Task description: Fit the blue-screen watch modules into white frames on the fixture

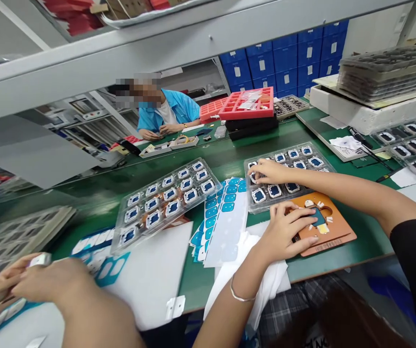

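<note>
My right hand (270, 171) reaches over a clear plastic tray (249, 209) of white-framed parts with dark blue middles. Its fingertips are closed on a white-framed part (251, 166) at the tray's left side, largely hidden by them. My left hand (289, 232), with a bracelet at the wrist, lies spread on an orange plate (338, 237), fingers apart. On that plate sit a blue piece (316, 217), small white tabs and a yellow one. Left of the hands are sheets of blue stickers (227, 224) and a crumpled white cloth (253, 241).
A second tray of like parts (171, 208) lies tilted to the left. At lower left, a co-worker's hands (44, 280) hold a white piece. Another person (167, 113) sits across the bench. A red divided box (246, 104), stacked trays (392, 72) and a pen-like tool (360, 137) stand further back.
</note>
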{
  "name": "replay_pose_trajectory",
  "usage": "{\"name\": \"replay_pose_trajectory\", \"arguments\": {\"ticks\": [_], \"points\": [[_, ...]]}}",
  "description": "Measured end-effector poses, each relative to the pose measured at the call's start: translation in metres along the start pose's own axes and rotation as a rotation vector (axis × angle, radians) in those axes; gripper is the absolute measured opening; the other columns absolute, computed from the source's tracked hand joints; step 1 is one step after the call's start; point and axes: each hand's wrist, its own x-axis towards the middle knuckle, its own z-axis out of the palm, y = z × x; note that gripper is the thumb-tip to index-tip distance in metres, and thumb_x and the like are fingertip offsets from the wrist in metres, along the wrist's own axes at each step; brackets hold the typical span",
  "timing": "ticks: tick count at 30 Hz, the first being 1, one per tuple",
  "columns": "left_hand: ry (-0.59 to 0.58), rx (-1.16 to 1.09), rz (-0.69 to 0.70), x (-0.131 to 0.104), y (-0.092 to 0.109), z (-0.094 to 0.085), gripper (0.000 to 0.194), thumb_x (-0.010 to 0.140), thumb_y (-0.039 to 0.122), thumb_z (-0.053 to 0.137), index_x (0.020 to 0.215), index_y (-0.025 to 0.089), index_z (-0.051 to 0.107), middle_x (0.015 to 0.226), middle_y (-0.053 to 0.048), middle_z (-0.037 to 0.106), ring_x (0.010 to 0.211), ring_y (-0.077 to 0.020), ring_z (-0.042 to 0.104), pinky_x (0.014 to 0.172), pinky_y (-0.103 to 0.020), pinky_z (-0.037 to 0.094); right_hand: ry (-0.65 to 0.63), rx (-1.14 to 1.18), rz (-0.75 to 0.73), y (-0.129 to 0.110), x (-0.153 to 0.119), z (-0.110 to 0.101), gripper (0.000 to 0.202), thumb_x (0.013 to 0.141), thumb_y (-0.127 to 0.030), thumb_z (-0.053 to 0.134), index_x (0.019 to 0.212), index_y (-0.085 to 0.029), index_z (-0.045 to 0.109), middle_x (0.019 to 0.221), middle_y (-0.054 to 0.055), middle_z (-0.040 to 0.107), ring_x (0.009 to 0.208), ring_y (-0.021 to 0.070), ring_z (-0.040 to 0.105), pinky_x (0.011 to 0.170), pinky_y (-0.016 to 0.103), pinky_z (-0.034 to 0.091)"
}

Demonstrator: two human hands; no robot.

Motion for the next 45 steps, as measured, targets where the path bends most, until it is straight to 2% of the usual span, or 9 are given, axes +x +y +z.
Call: {"name": "replay_pose_trajectory", "arguments": {"ticks": [4, 9, 13, 16, 23, 28, 31, 38, 45], "points": [[0.001, 0.011, 0.005, -0.001, 0.000, -0.001, 0.040, 0.094, 0.049, 0.054, 0.123, 0.022, 0.065, 0.136, -0.004, 0.061, 0.120, -0.0286, 0.041, 0.101, -0.045, 0.031, 0.137, 0.061, -0.030, -0.006, -0.027, -0.015, 0.027, 0.094, -0.013, 0.058, 0.120, -0.016, 0.063, 0.100, 0.009, 0.071, 0.096, 0.0243, 0.055, 0.083, 0.034, 0.043], [0.014, 0.016, 0.014, 0.000, -0.001, 0.001, 0.039, 0.094, 0.048, 0.054, 0.122, 0.023, 0.065, 0.134, -0.004, 0.062, 0.118, -0.0282, 0.042, 0.100, -0.045, 0.031, 0.409, 0.312, -0.120, -0.017, -0.104, -0.040, 0.022, 0.098, -0.020, 0.053, 0.115, -0.019, 0.068, 0.101, 0.007, 0.070, 0.088, 0.0188, 0.062, 0.081, 0.033, 0.048], [0.030, 0.008, 0.019, 0.002, -0.001, 0.000, 0.037, 0.094, 0.047, 0.054, 0.119, 0.022, 0.065, 0.131, -0.004, 0.064, 0.117, -0.0281, 0.043, 0.100, -0.044, 0.030, 0.370, 0.501, -0.059, -0.019, -0.159, -0.051, 0.018, 0.096, -0.030, 0.061, 0.103, -0.019, 0.073, 0.094, 0.006, 0.072, 0.084, 0.0168, 0.066, 0.074, 0.028, 0.052], [0.017, 0.007, 0.027, 0.002, -0.002, -0.002, 0.037, 0.093, 0.047, 0.055, 0.119, 0.022, 0.065, 0.130, -0.005, 0.064, 0.117, -0.0281, 0.043, 0.100, -0.044, 0.031, 0.266, 0.465, -0.019, -0.024, -0.181, -0.053, 0.020, 0.096, -0.031, 0.061, 0.103, -0.018, 0.073, 0.092, 0.006, 0.074, 0.079, 0.0155, 0.068, 0.070, 0.026, 0.052], [0.006, 0.048, 0.053, 0.001, -0.004, -0.004, 0.037, 0.095, 0.045, 0.051, 0.121, 0.021, 0.064, 0.127, -0.007, 0.065, 0.116, -0.0283, 0.042, 0.100, -0.044, 0.032, 0.154, 0.336, -0.047, -0.030, -0.192, -0.051, 0.024, 0.098, -0.032, 0.056, 0.092, -0.016, 0.073, 0.078, 0.004, 0.067, 0.065, 0.0131, 0.060, 0.060, 0.025, 0.045], [-0.003, 0.079, 0.052, 0.000, -0.003, -0.004, 0.040, 0.096, 0.048, 0.049, 0.124, 0.022, 0.063, 0.127, -0.009, 0.064, 0.116, -0.0283, 0.043, 0.099, -0.044, 0.033, 0.187, 0.358, -0.045, -0.023, -0.193, -0.055, 0.024, 0.094, -0.039, 0.063, 0.094, -0.017, 0.072, 0.113, 0.011, 0.067, 0.096, 0.0202, 0.064, 0.085, 0.033, 0.050], [0.016, 0.082, 0.055, 0.000, -0.002, -0.003, 0.039, 0.096, 0.047, 0.049, 0.123, 0.021, 0.063, 0.127, -0.008, 0.064, 0.115, -0.0280, 0.042, 0.099, -0.044, 0.033, 0.142, 0.325, -0.041, -0.020, -0.195, -0.055, 0.024, 0.092, -0.040, 0.065, 0.096, -0.018, 0.072, 0.118, 0.009, 0.068, 0.102, 0.0232, 0.062, 0.090, 0.039, 0.048], [0.243, 0.086, -0.049, 0.003, 0.004, -0.001, 0.024, 0.092, 0.037, 0.060, 0.110, 0.022, 0.064, 0.112, -0.007, 0.069, 0.107, -0.0247, 0.048, 0.093, -0.041, 0.037, 0.165, 0.339, 0.015, -0.025, -0.195, -0.052, 0.024, 0.090, -0.042, 0.067, 0.094, -0.020, 0.075, 0.117, 0.009, 0.070, 0.097, 0.0241, 0.058, 0.087, 0.042, 0.049], [0.331, 0.055, -0.147, 0.006, 0.005, 0.002, 0.041, 0.083, 0.049, 0.070, 0.112, 0.022, 0.061, 0.109, -0.007, 0.067, 0.104, -0.0250, 0.051, 0.093, -0.042, 0.038, 0.262, 0.327, -0.078, -0.040, -0.191, -0.040, 0.021, 0.089, -0.038, 0.069, 0.095, -0.019, 0.074, 0.113, 0.008, 0.071, 0.089, 0.0228, 0.055, 0.080, 0.041, 0.047]]}}
